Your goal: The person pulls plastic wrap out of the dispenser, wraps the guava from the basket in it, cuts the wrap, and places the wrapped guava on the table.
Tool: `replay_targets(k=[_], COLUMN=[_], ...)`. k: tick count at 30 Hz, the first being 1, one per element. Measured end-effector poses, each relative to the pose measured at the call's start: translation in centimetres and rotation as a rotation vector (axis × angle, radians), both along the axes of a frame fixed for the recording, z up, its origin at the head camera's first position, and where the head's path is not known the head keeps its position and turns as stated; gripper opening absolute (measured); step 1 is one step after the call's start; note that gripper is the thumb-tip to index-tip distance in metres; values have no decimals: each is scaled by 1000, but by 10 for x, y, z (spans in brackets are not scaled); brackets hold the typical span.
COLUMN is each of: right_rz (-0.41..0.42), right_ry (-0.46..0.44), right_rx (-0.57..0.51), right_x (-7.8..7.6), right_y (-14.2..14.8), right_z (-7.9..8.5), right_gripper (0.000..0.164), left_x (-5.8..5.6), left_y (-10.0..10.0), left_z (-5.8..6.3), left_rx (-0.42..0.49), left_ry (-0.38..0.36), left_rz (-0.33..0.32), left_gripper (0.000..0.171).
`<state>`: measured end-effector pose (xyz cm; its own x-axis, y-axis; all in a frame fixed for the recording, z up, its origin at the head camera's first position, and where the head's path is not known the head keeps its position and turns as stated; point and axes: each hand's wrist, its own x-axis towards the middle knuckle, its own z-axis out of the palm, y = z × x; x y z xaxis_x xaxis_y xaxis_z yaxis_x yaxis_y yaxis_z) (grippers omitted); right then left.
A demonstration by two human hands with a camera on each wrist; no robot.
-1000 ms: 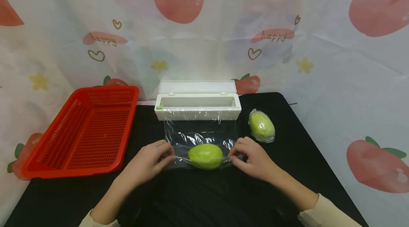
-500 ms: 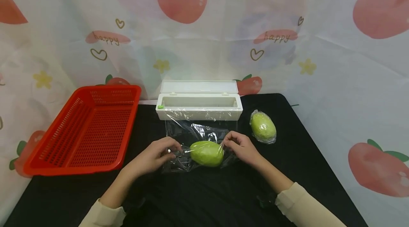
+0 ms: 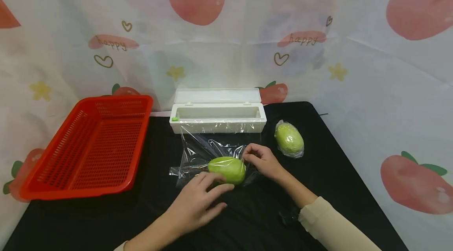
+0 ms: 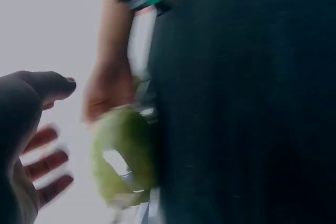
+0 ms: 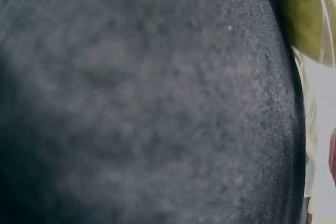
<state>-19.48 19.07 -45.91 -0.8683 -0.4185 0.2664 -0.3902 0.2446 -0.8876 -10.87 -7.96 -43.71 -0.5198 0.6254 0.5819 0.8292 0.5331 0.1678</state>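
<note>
A green oval fruit (image 3: 226, 169) lies on the black table under clear cling film (image 3: 194, 152), which runs back to the white film dispenser (image 3: 217, 127). My right hand (image 3: 263, 160) pinches the film at the fruit's right end. My left hand (image 3: 199, 202) has its fingers spread and holds nothing, its fingertips close to the fruit's front side. A loose strip of film sticks out left of the fruit. In the left wrist view, the blurred fruit (image 4: 126, 156) sits beyond my left fingers, with the right hand (image 4: 111, 90) behind it. The right wrist view shows part of the fruit (image 5: 310, 14).
A red plastic basket (image 3: 138, 156) stands at the left. To the right of the dispenser lies a second green fruit (image 3: 289, 139), wrapped in film. The dispenser's lid (image 3: 217, 96) is raised, and a patterned cloth (image 3: 226, 54) hangs behind the table.
My left hand has let go of the film at the left, spread its fingers and moved right, in front of the fruit. The right hand has drawn film inward over the fruit's right end.
</note>
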Motion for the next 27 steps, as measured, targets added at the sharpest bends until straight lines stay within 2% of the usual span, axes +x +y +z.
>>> replay_targets(k=[3,5,8,11,14,16,19,23,25,27], right_rz=[-14,-35,-93,-157,-215,-254,-333,-437,-432,-386], right_ry=[3,1,3,45,75,108,232,509,633,699], right_rx=[20,42,108,169,190,179,170,205,242,317], right_x=[4,1,-3,-7,-5,-3,1,8,13,19], right_y=[-4,-4,-2,5,11,14,16,11,5,-1], right_z=[9,5,0,-7,-6,-6,-7,-6,-4,-2], right_gripper=[10,10,9,7,7,14,29,37,37,39], left_x=[-8,-20,-38,-53,-64,-70,-75,-81,-83,-85], left_y=[8,9,10,12,16,19,24,29,30,30], left_z=[-12,-16,-18,-16,-13,-14,-14,-15,-16,-17], left_rx=[-200,-272,-292,-284,-298,-302,-294,-245,-222,-219], left_ry=[-77,-103,-115,-129,-157,-185,-242,-341,-379,-398], left_rz=[46,70,88,115,144,157,165,177,179,186], left_gripper=[80,89,90,92,95,97,99,97,95,93])
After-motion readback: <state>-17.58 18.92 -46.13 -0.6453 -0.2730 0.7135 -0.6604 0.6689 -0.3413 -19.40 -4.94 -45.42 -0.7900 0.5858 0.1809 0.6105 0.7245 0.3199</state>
